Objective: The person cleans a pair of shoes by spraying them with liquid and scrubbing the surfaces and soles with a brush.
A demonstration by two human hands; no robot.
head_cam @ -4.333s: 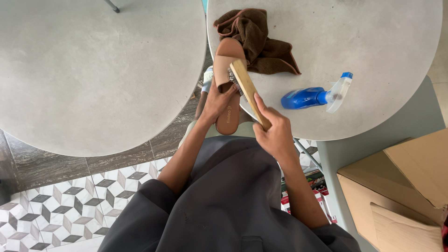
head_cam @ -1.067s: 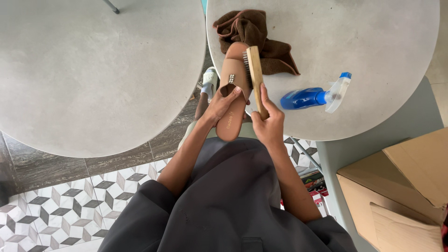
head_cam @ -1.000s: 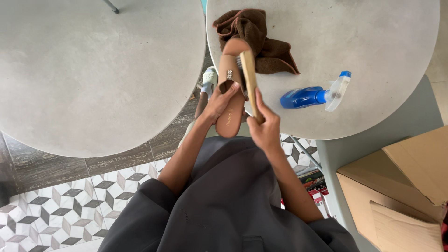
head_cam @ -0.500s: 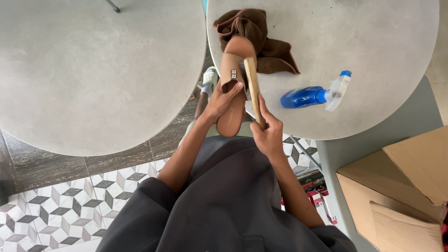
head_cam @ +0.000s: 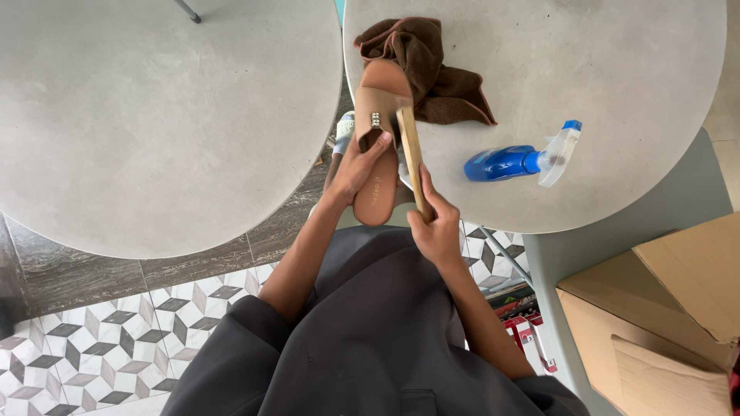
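Left hand point(head_cam: 356, 166) grasps the tan sandal point(head_cam: 378, 139) at the round surface's point(head_cam: 617, 69) seven o'clock edge; right hand point(head_cam: 436, 225) clenches the wooden brush point(head_cam: 411, 158) against its strap. A hard stroke could twist the sandal loose, I judge.

Sandal point(head_cam: 380, 146): smooth matt tan leather-like strap, small shiny studs. Brush point(head_cam: 412, 160): pale bare wood. Cloth point(head_cam: 428, 65): fuzzy brown. Spray bottle point(head_cam: 518, 158): glossy blue plastic.

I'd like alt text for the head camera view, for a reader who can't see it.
Seen from above, a person's left hand holds a tan slide sandal while the right hand presses a wooden brush against its strap. Behind them, a brown cloth and a blue spray bottle lie on a round grey table.
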